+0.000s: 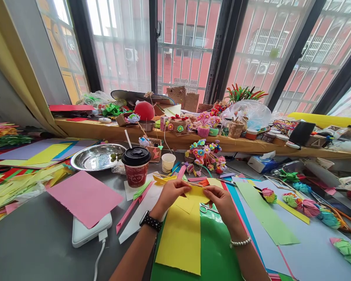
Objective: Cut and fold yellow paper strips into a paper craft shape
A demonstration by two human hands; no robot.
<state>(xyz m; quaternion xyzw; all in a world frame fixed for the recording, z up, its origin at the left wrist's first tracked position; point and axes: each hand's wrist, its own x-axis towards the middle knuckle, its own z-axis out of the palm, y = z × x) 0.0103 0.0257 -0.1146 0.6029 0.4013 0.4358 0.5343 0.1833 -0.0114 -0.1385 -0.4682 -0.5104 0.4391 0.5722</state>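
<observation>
My left hand (174, 192), with a dark watch on the wrist, pinches the left end of a small yellow paper piece (198, 194). The right end of that piece is between the fingers of my right hand (219, 198), which has a beaded bracelet at its wrist. Below them a larger yellow sheet (179, 242) lies on a shiny green surface (219, 248). Scissors (206, 209) rest on the green surface, partly hidden by my right hand.
A lidded red cup (136, 168), a paper cup (168, 162) and a metal plate (89, 158) stand beyond my left hand. Pink paper (86, 199) covers part of a white power bank (89, 234). Paper flowers (308, 207) lie at the right, craft items along the sill.
</observation>
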